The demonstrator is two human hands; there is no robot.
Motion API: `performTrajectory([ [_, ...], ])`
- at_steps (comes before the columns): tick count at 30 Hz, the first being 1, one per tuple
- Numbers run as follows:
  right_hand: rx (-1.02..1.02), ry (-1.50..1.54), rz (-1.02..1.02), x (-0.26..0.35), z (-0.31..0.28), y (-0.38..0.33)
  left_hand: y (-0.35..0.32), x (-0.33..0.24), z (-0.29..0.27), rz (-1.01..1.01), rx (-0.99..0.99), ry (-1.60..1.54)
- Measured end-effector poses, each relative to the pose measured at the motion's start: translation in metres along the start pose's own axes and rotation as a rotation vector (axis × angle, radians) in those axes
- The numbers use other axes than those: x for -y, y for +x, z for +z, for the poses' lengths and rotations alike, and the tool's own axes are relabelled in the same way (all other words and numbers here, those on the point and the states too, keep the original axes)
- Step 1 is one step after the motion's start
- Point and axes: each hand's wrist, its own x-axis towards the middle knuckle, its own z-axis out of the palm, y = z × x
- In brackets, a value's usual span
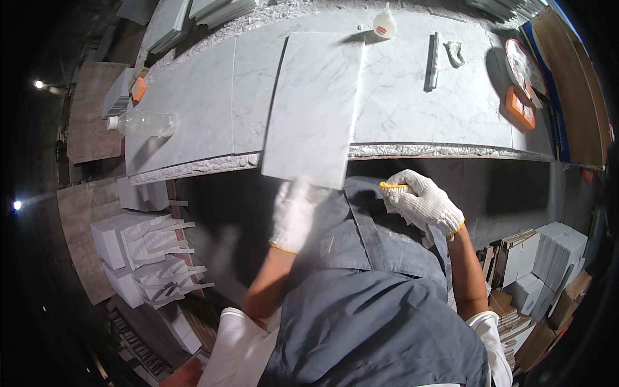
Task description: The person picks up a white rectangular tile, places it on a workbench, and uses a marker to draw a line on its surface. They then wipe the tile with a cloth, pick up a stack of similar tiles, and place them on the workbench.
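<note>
While the loose marble tile (314, 109) lies flat on the marble bench (412, 97) with its near edge jutting out past the rough front lip, I have my left hand (293, 216) just under that overhang, gloved in white and too blurred for me to tell how far it is open or whether it touches the stone. My right hand (423, 203) sits lower right, well clear of the tile, its glove curled closed around a small yellow thing (392, 186) that pokes out at the fingertips; what it is I cannot make out. I judge the tile stiff, heavy for its thinness, smooth on top and brittle at the corners, so the place to take hold is the overhanging edge, fingers beneath and thumb above, both sides supported. Moving outward: a white glue bottle (385, 22) stands at the far edge, a dark marker (432, 61) lies right of the tile, an orange block (520, 106) sits near the right end, and a clear plastic bottle (143, 123) lies on its side at the left. Below the bench, pale stone offcuts (145, 251) are stacked at my left and boxes (545, 264) at my right.
</note>
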Motion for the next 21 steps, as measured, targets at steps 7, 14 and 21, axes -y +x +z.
performTrajectory([
  [7,-0.071,0.152,-0.016,-0.012,0.001,0.005,-0.023,0.022,0.022,-0.147,0.205,0.288],
  [14,-0.07,0.18,-0.048,-0.022,0.003,0.008,-0.002,0.002,-0.034,-0.058,0.048,0.353],
  [21,-0.008,0.18,-0.093,-0.021,0.004,0.009,0.018,0.002,-0.052,-0.075,-0.063,0.25],
])
